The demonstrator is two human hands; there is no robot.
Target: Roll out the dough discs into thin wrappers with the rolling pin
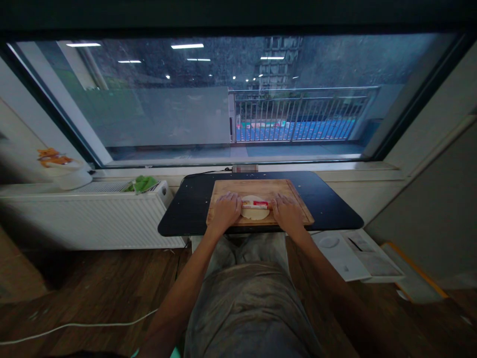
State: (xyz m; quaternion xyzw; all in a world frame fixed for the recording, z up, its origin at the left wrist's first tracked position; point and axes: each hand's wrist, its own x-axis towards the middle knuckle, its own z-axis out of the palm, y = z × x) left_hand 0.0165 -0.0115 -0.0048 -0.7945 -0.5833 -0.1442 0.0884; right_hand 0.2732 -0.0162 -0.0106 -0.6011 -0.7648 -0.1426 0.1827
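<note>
A flat round of pale dough lies on a wooden cutting board. Across it rests a rolling pin with a red and white label round its middle. My left hand covers the pin's left end, fingers bent over it. At the right end, my right hand holds the pin in the same way. Both ends of the pin are hidden under my hands. Beneath the board is a small black table with rounded corners.
A white radiator stands to the left with a green crumpled item on top. Beyond the table is a wide window. White panels lie low at the right. A white cable crosses the wooden floor.
</note>
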